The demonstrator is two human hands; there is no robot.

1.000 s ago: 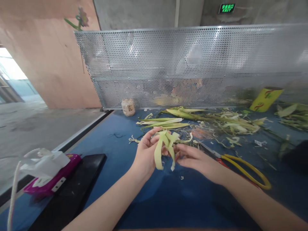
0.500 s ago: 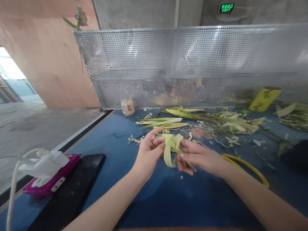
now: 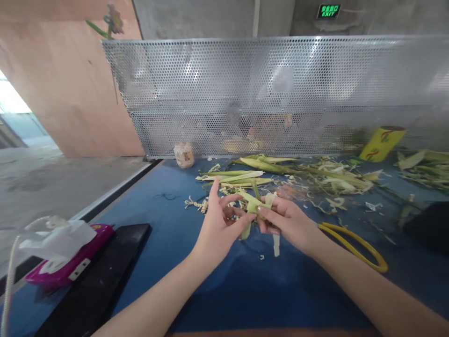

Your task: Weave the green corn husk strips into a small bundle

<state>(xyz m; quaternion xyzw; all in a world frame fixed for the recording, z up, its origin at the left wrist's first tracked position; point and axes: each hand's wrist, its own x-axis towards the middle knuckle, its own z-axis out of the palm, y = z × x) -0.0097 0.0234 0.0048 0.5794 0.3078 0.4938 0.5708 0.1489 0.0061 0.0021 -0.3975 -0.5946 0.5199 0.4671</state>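
Observation:
Between my hands, over the table, are folded pale green strips [image 3: 253, 205] that look like corn husk, crossing each other with loose ends hanging down. My right hand [image 3: 286, 216] pinches them between thumb and fingers from the right. On the left side, the thumb and bent fingers of my left hand [image 3: 219, 224] hold the strips, while its index finger points up, off them. Exactly where the left fingertips press is partly hidden. Just beyond the left hand lies a small braided piece [image 3: 198, 204].
Husk leaves [image 3: 266, 164] and shreds [image 3: 333, 180] lie along the back, below a perforated metal screen [image 3: 217, 93]. To the right are yellow-handled tool loops [image 3: 365, 248] and a yellow tube [image 3: 382, 143]. Leftward sit a black slab [image 3: 101, 276], a purple power strip [image 3: 70, 262] and a wrapped roll [image 3: 184, 155].
The husk strips have been turned and folded over between my hands. My left index finger has lifted upright, and my right thumb has moved onto the fold. The view shifted slightly.

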